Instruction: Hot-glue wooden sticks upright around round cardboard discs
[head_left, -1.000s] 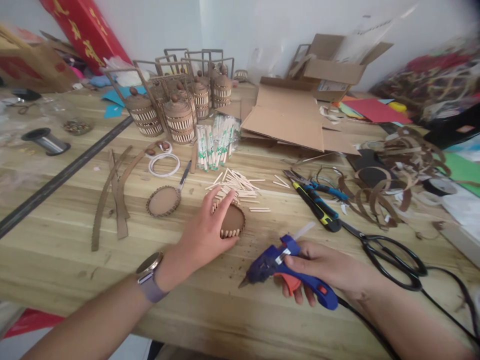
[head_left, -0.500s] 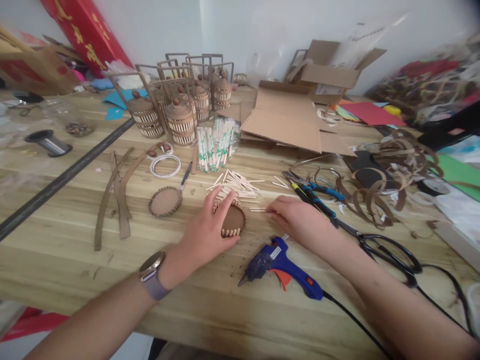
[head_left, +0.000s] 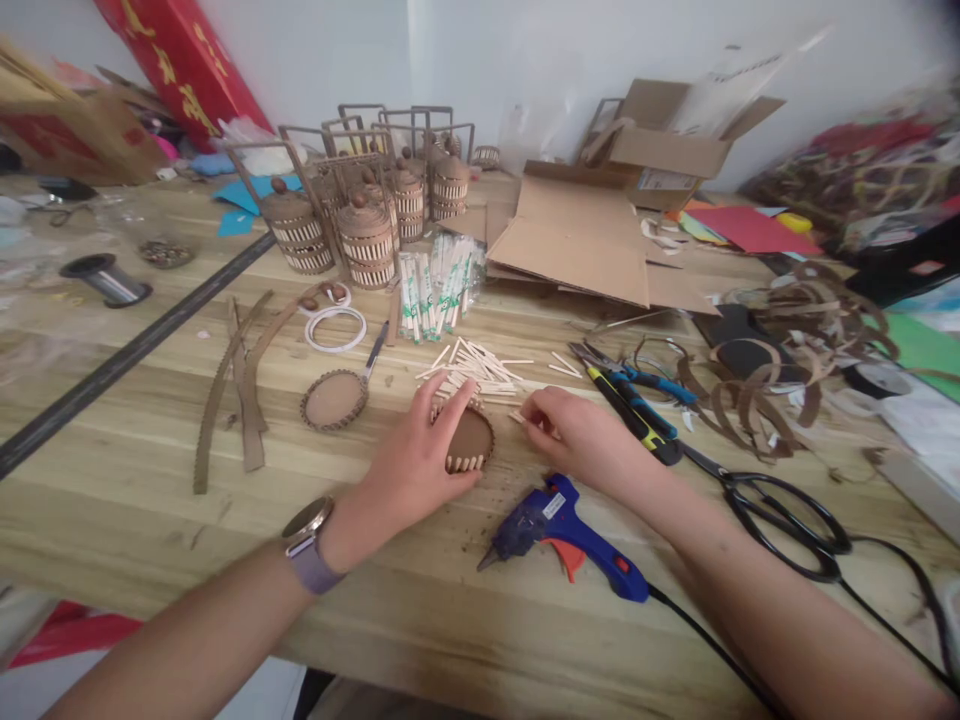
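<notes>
My left hand (head_left: 411, 462) rests on a round brown cardboard disc (head_left: 472, 440) ringed with short upright wooden sticks, its fingers curled over the disc's left rim. My right hand (head_left: 574, 437) lies just right of the disc, thumb and fingers pinched on a short wooden stick (head_left: 517, 416). A loose pile of cut sticks (head_left: 472, 368) lies behind the disc. The blue glue gun (head_left: 566, 536) lies on the wooden table (head_left: 450, 610) in front of my right hand, its black cord trailing right.
A second toothed cardboard disc (head_left: 332, 400) and cardboard strips (head_left: 240, 385) lie to the left. Finished stick baskets (head_left: 367, 245), wrapped stick packets (head_left: 435, 290), flat cardboard (head_left: 577, 235), pliers and a cutter (head_left: 634, 400), black scissors (head_left: 780, 505) and curled strips (head_left: 787, 370) surround the work area.
My right hand set the glue gun down on the table, reached to the stick pile, and has now drawn back toward the disc with a stick pinched in it. My left hand stayed on the disc.
</notes>
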